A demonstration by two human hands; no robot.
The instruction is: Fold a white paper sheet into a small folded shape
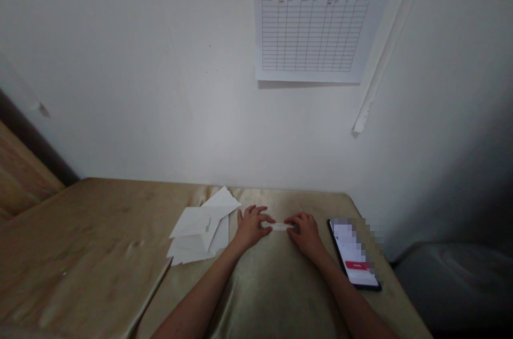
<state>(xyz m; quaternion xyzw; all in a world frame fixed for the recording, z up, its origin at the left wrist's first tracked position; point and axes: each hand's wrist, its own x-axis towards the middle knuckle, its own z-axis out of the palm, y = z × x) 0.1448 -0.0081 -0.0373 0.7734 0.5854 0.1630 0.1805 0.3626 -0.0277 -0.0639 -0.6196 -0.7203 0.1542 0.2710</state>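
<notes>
A narrow folded strip of white paper point(280, 226) lies crosswise between my two hands, low over the tan covered surface. My left hand point(252, 225) pinches its left end between thumb and index finger, the other fingers spread outward. At the right end, my right hand point(305, 229) grips the paper the same way, fingers curled. Left of my left hand, several loose white paper sheets point(196, 221) lie overlapping in a pile. The fingertips hide both ends of the strip.
A phone point(355, 253) with a lit screen lies right of my right forearm, partly pixelated. The tan surface point(280, 296) meets a white wall point(160, 87) at the back. On the wall hangs a printed table sheet point(315, 29).
</notes>
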